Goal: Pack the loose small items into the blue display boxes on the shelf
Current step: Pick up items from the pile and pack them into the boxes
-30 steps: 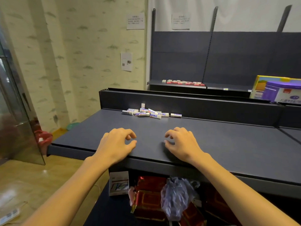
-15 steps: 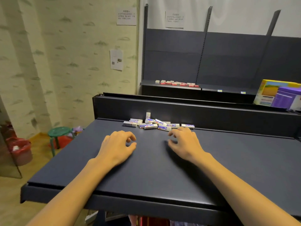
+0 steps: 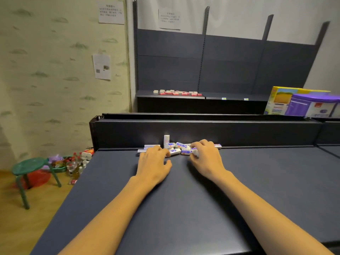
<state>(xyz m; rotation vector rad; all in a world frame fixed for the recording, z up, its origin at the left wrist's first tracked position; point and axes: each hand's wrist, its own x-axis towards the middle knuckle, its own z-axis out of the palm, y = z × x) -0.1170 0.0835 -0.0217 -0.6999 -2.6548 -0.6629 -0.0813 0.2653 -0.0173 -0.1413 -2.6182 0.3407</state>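
White, blue-labelled erasers (image 3: 181,145) lie in a loose heap just above mid-frame, and both hands reach into it. On the left hand (image 3: 153,167) the fingers are curled down over the heap's left end, the tips touching or covering a couple of erasers, the thumb stuck out to the right on the shelf top; whether anything is actually pinched cannot be told. On the right hand (image 3: 207,160) the fingers are bent over the right part of the heap, and a white eraser end shows under the fingertips at the hand's left edge, seemingly held between thumb and fingers. One eraser (image 3: 166,141) stands upright at the back of the heap, touching the dark back rail (image 3: 239,132); another pokes out to the right of the right hand's knuckles. Both bare forearms run from the bottom corners of the frame up to the centre, across the dark grey shelf top (image 3: 184,208).

Further out, a wall shelf (image 3: 170,96) above centre carries a row of small red-and-white items (image 3: 176,92). At the right edge stand a yellow box (image 3: 277,100) and a purple box (image 3: 312,105), just beside each other. At the left, on the wooden floor, sit a green stool (image 3: 29,165) and a cluster of small bottles (image 3: 75,164). Paper notices (image 3: 111,12) hang on the wall at upper left.
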